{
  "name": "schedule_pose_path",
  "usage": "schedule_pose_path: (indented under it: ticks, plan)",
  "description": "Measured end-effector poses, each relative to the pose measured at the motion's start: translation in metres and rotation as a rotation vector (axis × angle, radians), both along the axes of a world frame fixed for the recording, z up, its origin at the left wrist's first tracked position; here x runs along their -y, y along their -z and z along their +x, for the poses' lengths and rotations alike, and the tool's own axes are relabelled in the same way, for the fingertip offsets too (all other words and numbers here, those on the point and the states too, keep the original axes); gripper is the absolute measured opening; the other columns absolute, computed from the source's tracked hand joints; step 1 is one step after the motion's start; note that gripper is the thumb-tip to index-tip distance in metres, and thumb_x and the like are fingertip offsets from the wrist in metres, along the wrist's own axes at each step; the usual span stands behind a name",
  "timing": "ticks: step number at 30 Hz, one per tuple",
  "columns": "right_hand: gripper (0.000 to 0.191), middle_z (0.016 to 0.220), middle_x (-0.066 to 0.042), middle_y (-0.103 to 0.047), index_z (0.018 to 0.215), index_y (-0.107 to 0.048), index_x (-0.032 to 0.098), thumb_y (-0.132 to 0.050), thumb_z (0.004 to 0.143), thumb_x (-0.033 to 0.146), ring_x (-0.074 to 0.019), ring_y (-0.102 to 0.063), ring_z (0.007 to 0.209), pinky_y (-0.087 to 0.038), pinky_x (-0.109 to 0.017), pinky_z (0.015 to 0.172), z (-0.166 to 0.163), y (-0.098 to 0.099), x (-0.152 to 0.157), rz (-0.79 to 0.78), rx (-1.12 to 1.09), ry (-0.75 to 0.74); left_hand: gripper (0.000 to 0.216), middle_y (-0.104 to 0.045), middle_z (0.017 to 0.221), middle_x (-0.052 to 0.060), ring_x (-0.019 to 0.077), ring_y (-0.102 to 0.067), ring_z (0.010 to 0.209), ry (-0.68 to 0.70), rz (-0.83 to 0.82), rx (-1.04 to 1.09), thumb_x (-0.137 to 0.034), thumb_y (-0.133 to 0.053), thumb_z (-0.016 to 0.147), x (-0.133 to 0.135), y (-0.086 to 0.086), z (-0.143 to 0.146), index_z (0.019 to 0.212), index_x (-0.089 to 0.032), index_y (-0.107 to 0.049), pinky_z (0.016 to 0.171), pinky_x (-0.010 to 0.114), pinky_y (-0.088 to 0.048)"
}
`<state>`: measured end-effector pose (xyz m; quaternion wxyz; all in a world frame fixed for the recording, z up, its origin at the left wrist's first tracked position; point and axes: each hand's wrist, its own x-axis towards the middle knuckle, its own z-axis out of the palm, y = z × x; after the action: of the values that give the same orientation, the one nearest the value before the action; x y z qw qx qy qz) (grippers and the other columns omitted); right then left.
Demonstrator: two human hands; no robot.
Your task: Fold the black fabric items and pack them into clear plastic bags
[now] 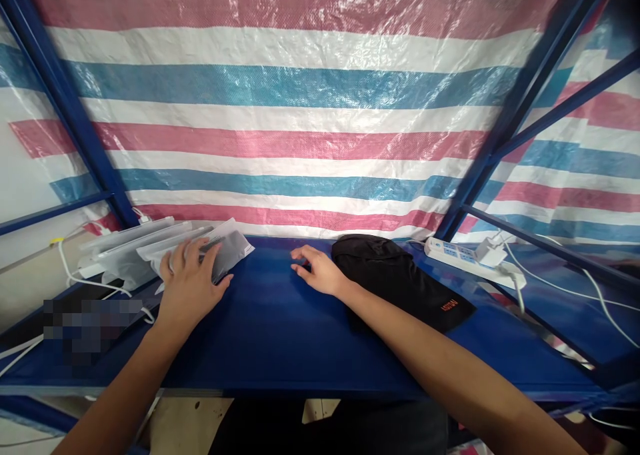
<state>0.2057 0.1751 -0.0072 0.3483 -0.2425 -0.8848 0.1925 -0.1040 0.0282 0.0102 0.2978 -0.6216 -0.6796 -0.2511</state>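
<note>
At the left of the blue shelf, several frosted plastic bags lean upright in a row. My left hand is over the nearest frosted bag, fingers spread and thumb apart; whether the fingertips touch it I cannot tell. The bag seems to have something grey inside. My right hand hovers over the middle of the shelf, holding nothing, its fingers loosely bent and apart. Just right of it lies a folded black cloth item with small orange lettering, partly behind my right wrist and forearm.
A white power strip with a plugged-in charger and cables sits at the right. White cables cross the left end. Blue metal posts frame both sides, and a striped plastic sheet hangs behind the blue shelf.
</note>
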Motion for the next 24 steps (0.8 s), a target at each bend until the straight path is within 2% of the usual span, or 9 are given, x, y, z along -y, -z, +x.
schedule_pose_path:
  ticks: [1,3,6,8,13,16,20,24]
  plan:
    - [0.027,0.132,-0.013,-0.073,0.132,-0.068,0.020,-0.066,0.106,0.028,-0.0264,-0.071,0.122,-0.059,-0.043,0.107,-0.002,-0.003,0.005,0.052,0.066,-0.052,0.059,-0.045,0.168,0.022,0.0514,-0.034,0.157,-0.015,-0.005,-0.008,-0.039,-0.067,0.098,0.000,-0.001,-0.001,0.152,-0.017,-0.059,0.126,0.072,-0.024]
    - [0.033,0.138,-0.013,-0.072,0.139,-0.067,0.020,-0.065,0.108,0.028,-0.0278,-0.066,0.133,-0.054,-0.045,0.116,-0.011,-0.007,0.016,0.125,0.181,-0.163,0.066,-0.041,0.171,0.023,0.0519,-0.039,0.153,-0.040,-0.038,0.016,-0.038,-0.067,0.097,-0.002,-0.003,-0.004,0.157,-0.016,-0.054,0.123,0.070,-0.031]
    - [0.042,0.150,-0.016,-0.067,0.150,-0.062,0.016,-0.061,0.110,0.028,-0.0272,-0.061,0.144,-0.051,-0.041,0.121,-0.037,-0.007,0.033,0.161,0.282,-0.302,0.063,-0.053,0.159,0.022,0.0477,-0.054,0.136,-0.055,-0.074,0.071,-0.039,-0.064,0.097,-0.006,-0.005,-0.010,0.155,-0.015,-0.056,0.111,0.062,-0.046]
    - [0.046,0.159,-0.018,-0.062,0.156,-0.058,0.014,-0.059,0.112,0.028,-0.0270,-0.055,0.152,-0.046,-0.041,0.126,-0.061,-0.006,0.041,0.200,0.322,-0.363,0.057,-0.060,0.148,0.021,0.0454,-0.057,0.130,-0.045,-0.052,0.078,-0.039,-0.061,0.099,-0.008,-0.006,-0.012,0.150,-0.014,-0.060,0.108,0.059,-0.049]
    - [0.052,0.164,-0.025,-0.055,0.157,-0.053,0.001,-0.057,0.113,0.028,-0.0283,-0.049,0.158,-0.039,-0.041,0.132,-0.127,-0.002,0.045,0.349,0.383,-0.387,0.052,-0.060,0.144,0.020,0.0425,-0.055,0.131,0.025,0.022,0.050,-0.034,-0.058,0.100,-0.011,-0.007,-0.011,0.148,-0.015,-0.063,0.110,0.055,-0.048]
    - [0.048,0.158,-0.027,-0.060,0.150,-0.058,-0.001,-0.058,0.113,0.030,-0.0293,-0.053,0.154,-0.039,-0.041,0.132,-0.154,-0.001,0.041,0.419,0.432,-0.336,0.050,-0.060,0.143,0.019,0.0418,-0.054,0.131,0.054,0.013,0.036,-0.028,-0.059,0.099,-0.011,-0.007,-0.013,0.147,-0.016,-0.063,0.110,0.055,-0.048]
    - [0.038,0.146,-0.025,-0.069,0.140,-0.065,0.000,-0.055,0.113,0.025,-0.0278,-0.064,0.140,-0.045,-0.039,0.126,-0.157,-0.004,0.045,0.469,0.499,-0.261,0.049,-0.060,0.141,0.019,0.0418,-0.053,0.129,0.038,-0.024,0.021,-0.026,-0.061,0.097,-0.010,-0.007,-0.014,0.146,-0.016,-0.064,0.107,0.054,-0.048]
    - [0.023,0.118,-0.021,-0.078,0.110,-0.078,0.005,-0.059,0.106,0.018,-0.0287,-0.073,0.114,-0.056,-0.041,0.109,-0.119,-0.011,0.068,0.503,0.659,-0.179,0.051,-0.061,0.142,0.021,0.0434,-0.054,0.127,-0.028,-0.077,0.008,-0.026,-0.064,0.096,-0.009,-0.006,-0.011,0.146,-0.016,-0.065,0.101,0.055,-0.049]
